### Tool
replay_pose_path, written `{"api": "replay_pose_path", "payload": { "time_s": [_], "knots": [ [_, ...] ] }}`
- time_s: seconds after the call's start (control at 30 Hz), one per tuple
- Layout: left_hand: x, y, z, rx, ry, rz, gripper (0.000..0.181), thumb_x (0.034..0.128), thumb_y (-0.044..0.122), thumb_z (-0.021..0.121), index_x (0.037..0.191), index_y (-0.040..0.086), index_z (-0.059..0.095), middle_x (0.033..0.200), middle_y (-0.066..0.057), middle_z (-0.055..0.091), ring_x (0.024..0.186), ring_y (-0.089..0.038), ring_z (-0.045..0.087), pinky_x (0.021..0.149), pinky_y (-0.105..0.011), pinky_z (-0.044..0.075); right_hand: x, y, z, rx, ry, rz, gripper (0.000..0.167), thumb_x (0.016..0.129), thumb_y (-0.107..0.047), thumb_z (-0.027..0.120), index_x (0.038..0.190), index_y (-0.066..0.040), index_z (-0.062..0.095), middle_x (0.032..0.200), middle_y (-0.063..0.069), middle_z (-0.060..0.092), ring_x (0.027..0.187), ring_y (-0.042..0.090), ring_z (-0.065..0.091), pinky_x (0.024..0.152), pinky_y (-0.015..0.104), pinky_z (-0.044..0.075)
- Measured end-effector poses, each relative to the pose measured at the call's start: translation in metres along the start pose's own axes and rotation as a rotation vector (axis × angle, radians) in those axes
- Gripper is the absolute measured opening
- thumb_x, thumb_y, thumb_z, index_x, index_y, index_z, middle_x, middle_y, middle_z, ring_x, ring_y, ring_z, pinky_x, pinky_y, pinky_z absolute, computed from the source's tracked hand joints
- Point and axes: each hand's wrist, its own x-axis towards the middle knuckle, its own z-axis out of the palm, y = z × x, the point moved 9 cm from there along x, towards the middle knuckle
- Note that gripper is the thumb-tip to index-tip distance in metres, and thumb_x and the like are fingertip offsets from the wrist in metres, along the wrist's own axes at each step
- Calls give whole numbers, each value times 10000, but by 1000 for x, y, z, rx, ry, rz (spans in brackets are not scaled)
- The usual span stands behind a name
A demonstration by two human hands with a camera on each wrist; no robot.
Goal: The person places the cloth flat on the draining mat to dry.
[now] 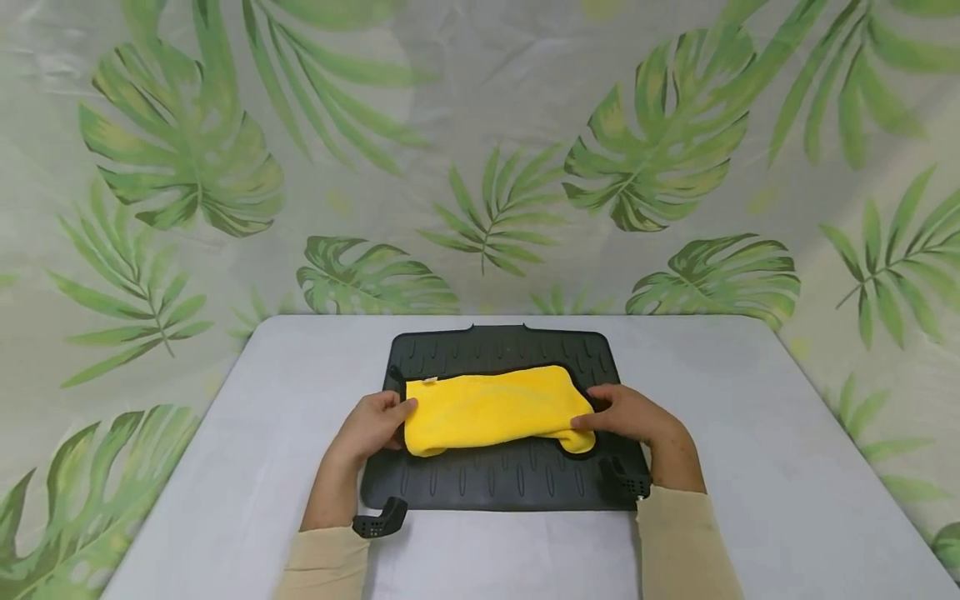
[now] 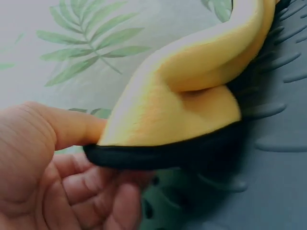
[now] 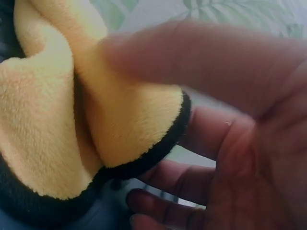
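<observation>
A yellow cloth [image 1: 487, 408] with a black edge is held stretched between both hands, over a dark ribbed mat [image 1: 495, 492]. My left hand [image 1: 378, 422] pinches its left end, thumb on top and fingers beneath; the left wrist view shows the black hem [image 2: 158, 155] between them. At the cloth's right end, my right hand [image 1: 626, 412] pinches with the thumb over the yellow side. In the right wrist view the cloth [image 3: 134, 120] hangs in a fold beside the thumb, and the other fingers lie behind it. A small pale tag shows on the upper left edge.
The mat lies on a white table [image 1: 750, 450], its raised rim toward the far edge. Behind the table hangs a leaf-patterned curtain [image 1: 510, 100]. Black wrist-camera mounts [image 1: 381, 518] sit at both wrists, close to the mat's near corners.
</observation>
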Motion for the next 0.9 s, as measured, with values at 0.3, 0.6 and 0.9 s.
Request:
{"api": "replay_pose_path", "payload": {
  "time_s": [0.3, 0.6, 0.9],
  "knots": [
    [2, 8, 3, 38, 55, 60, 549, 1011, 454, 611, 1326, 5, 605, 1192, -172, 709, 1015, -247, 667, 908, -391, 565, 1, -4, 1, 4, 15, -96, 746, 825, -312, 839, 1422, 28, 549, 1425, 267, 526, 1234, 403, 551, 1070, 575, 468],
    [-20, 19, 13, 517, -125, 87, 1007, 693, 558, 898, 1484, 59, 523, 1592, -142, 390, 1376, -429, 347, 1053, -622, 432, 7, 0, 0, -58, 99, -44, 739, 836, -309, 820, 1441, 15, 546, 1439, 253, 577, 1305, 437, 546, 1090, 606, 451],
    [-17, 26, 11, 535, -31, 141, 512, 845, 381, 827, 1229, 73, 687, 1284, -156, 594, 1146, -363, 496, 878, -487, 458, 10, -4, -3, -40, 138, -72, 282, 898, -252, 739, 1110, -66, 729, 1065, 97, 725, 907, 213, 606, 867, 423, 536]
  ]
}}
